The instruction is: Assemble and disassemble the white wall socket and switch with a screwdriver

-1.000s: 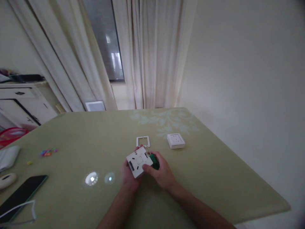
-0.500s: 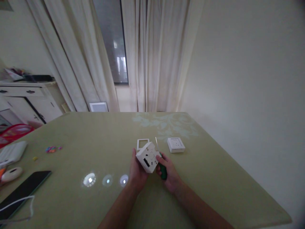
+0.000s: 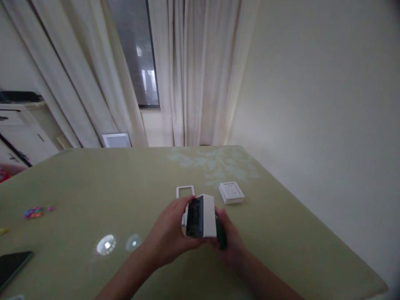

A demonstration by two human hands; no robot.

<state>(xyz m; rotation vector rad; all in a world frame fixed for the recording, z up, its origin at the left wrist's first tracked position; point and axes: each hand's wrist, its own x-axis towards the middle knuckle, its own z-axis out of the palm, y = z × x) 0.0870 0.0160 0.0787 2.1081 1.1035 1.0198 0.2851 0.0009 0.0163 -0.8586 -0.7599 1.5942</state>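
Note:
My left hand [image 3: 168,229] grips a white wall-socket back box [image 3: 210,216] by its upper and lower edges, thumb and fingers apart around it. The box is turned so that a plain side faces me and its dark hollow opens to the left. In my right hand [image 3: 233,241], pressed close to the box's right side, is a screwdriver [image 3: 221,234] with a green handle; its shaft is hidden behind the box. Just beyond lies a white rectangular frame [image 3: 185,187], partly covered by my left fingers. A complete white wall socket [image 3: 231,192] rests on the table to the right.
The greenish table [image 3: 103,179] carries small colourful pieces [image 3: 38,212] and a dark phone [image 3: 14,264] on the left. A pale wall [image 3: 312,125] runs along the right edge. Curtains [image 3: 200,75] hang behind, and a white cabinet [image 3: 28,129] stands far left.
The box has been turned: its back with slots faced me, now a side and the dark hollow show. My left hand has shifted its grip around it. The view has swung right.

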